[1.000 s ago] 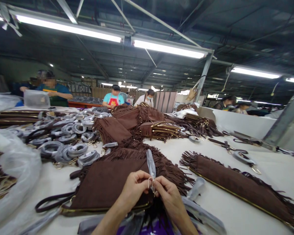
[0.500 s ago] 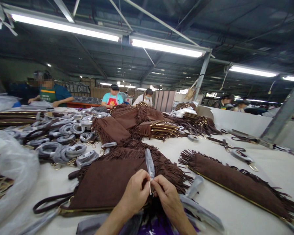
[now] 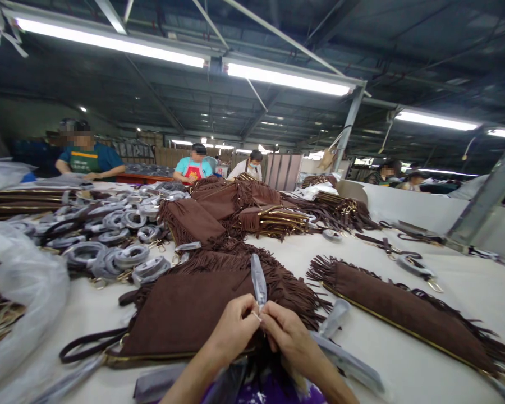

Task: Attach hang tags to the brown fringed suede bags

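My left hand (image 3: 236,325) and my right hand (image 3: 287,328) meet in front of me, fingertips pinched together. Between them a narrow strap wrapped in clear plastic (image 3: 258,280) points away from me. A thin white tie (image 3: 256,316) runs between the fingertips; my left fingers pinch it. The right fingers close at the wrapped strap's lower end, though exactly what they grip is partly hidden. Beneath lies a dark brown fringed suede bag (image 3: 193,311) with a gold zipper edge and a wrist loop (image 3: 88,343) on its left.
Another brown fringed bag (image 3: 404,314) lies at right. Plastic-wrapped coiled straps (image 3: 128,257) crowd the left, near a clear plastic bag (image 3: 33,292). A heap of brown bags (image 3: 210,210) stands beyond. Co-workers, one in a red apron (image 3: 193,171), work farther back. A metal post (image 3: 483,191) rises at right.
The white tie, which hung down between my fingertips, now slants across them. My right hand has turned slightly, its forearm shifting right. The bags stay in place.
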The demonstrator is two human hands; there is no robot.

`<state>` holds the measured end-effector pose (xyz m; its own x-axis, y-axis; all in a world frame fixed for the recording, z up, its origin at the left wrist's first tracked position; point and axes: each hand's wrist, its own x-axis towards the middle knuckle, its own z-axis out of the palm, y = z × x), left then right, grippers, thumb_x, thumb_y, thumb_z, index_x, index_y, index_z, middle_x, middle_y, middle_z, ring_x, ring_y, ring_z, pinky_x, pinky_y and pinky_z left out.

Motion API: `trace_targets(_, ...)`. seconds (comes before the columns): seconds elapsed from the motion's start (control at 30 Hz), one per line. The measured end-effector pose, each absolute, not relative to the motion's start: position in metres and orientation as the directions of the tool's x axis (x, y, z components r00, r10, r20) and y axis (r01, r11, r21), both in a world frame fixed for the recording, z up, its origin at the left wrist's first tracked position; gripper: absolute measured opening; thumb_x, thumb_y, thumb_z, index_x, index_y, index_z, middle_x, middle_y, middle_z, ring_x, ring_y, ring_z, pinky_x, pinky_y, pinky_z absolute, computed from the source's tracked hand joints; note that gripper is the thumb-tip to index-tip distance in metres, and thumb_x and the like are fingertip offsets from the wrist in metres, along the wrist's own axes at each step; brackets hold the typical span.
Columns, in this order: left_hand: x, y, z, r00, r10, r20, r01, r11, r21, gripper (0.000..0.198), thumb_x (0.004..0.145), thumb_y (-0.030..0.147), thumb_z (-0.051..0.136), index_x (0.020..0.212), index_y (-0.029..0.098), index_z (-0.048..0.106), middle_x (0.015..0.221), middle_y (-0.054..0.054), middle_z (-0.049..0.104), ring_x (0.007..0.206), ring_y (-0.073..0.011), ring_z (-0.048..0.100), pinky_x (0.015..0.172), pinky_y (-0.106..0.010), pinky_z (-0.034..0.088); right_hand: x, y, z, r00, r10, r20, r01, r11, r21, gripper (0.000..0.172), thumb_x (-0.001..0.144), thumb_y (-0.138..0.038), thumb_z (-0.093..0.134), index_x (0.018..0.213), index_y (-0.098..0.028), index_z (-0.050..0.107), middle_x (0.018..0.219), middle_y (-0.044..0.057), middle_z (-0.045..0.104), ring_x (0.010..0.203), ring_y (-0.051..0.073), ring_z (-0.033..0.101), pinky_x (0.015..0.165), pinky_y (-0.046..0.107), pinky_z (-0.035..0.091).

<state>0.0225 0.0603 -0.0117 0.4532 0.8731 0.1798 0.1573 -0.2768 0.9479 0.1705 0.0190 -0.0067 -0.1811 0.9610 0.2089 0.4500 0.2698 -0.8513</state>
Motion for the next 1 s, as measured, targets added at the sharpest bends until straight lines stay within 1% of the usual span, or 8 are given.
trace_targets(0.1,0.024,0.06,-0.015,0.463,0.886,0.002,0.11,-0.06,0.992,0.003,0.068,0.018,0.041,0.069,0.021,0.042,0.053,0.008,0.035,0.046,-0.0099,0.029,0.049,-0.023,0.024,0.175,0.022,-0.002,-0.201,0.967,0.157,0.404,0.228,-0.886,0.034,0.091,-0.046,0.048,0.069,-0.021,0.048,0.055,-0.007,0.042,0.05,0.012,0.038,0.049,0.024,0.029)
trace_targets(0.17,0.024,0.058,-0.016,0.423,0.899,0.115,0.187,-0.211,0.96,0.005,0.067,0.016,0.043,0.067,0.021,0.042,0.057,0.005,0.04,0.051,-0.0111,0.035,0.052,-0.024,0.025,0.177,0.025,-0.002,-0.16,0.963,0.218,0.447,0.268,-0.853,0.033,0.09,-0.043,0.049,0.067,-0.02,0.05,0.059,-0.005,0.045,0.057,0.013,0.041,0.054,0.024,0.031)
trace_targets(0.27,0.021,0.055,-0.014,0.416,0.822,0.389,0.326,-0.534,0.78,0.009,0.065,0.011,0.046,0.065,0.02,0.043,0.067,0.001,0.048,0.064,-0.0142,0.042,0.06,-0.027,0.027,0.177,0.029,-0.006,-0.113,0.939,0.325,0.516,0.335,-0.788,0.03,0.09,-0.037,0.049,0.065,-0.02,0.051,0.065,-0.003,0.049,0.065,0.015,0.045,0.061,0.026,0.034)
trace_targets(0.33,0.02,0.055,-0.012,0.404,0.811,0.423,0.328,-0.56,0.761,0.009,0.064,0.011,0.046,0.064,0.02,0.043,0.067,0.0,0.049,0.065,-0.0144,0.042,0.06,-0.027,0.027,0.176,0.03,-0.01,-0.104,0.937,0.333,0.5,0.339,-0.797,0.03,0.09,-0.037,0.049,0.066,-0.02,0.051,0.066,-0.003,0.05,0.065,0.015,0.045,0.061,0.026,0.034)
trace_targets(0.4,0.022,0.057,-0.012,0.379,0.861,0.34,0.213,-0.439,0.873,0.006,0.064,0.015,0.045,0.063,0.02,0.042,0.062,0.002,0.046,0.06,-0.0131,0.041,0.056,-0.026,0.028,0.174,0.03,-0.013,-0.111,0.952,0.285,0.428,0.304,-0.851,0.031,0.09,-0.042,0.049,0.068,-0.02,0.051,0.063,-0.004,0.046,0.061,0.014,0.042,0.058,0.025,0.033)
trace_targets(0.5,0.027,0.06,-0.015,0.386,0.92,0.07,-0.05,-0.055,0.997,0.006,0.06,0.023,0.045,0.065,0.022,0.042,0.05,0.007,0.04,0.043,-0.0084,0.029,0.044,-0.023,0.021,0.171,0.03,-0.014,-0.122,0.967,0.223,0.342,0.252,-0.905,0.036,0.09,-0.05,0.048,0.068,-0.021,0.047,0.06,-0.007,0.038,0.055,0.012,0.034,0.052,0.024,0.028)
trace_targets(0.73,0.027,0.06,-0.012,0.473,0.867,-0.156,-0.432,0.383,0.816,0.025,0.048,0.021,0.06,0.063,0.019,0.04,0.053,0.008,0.044,0.043,-0.0024,0.026,0.04,-0.018,0.007,0.167,0.032,-0.013,-0.059,0.967,0.247,0.318,0.253,-0.914,0.04,0.087,-0.056,0.051,0.067,-0.022,0.046,0.059,-0.007,0.039,0.054,0.012,0.034,0.05,0.024,0.028)
trace_targets(1.0,0.01,0.064,-0.015,0.705,0.661,-0.257,-0.203,0.535,0.82,0.029,0.045,0.014,0.055,0.07,0.021,0.043,0.052,0.009,0.043,0.038,-0.0018,0.019,0.04,-0.019,0.0,0.168,0.037,-0.029,-0.07,0.974,0.216,0.255,0.227,-0.94,0.049,0.081,-0.066,0.055,0.063,-0.022,0.049,0.053,-0.007,0.04,0.046,0.01,0.035,0.044,0.022,0.028)
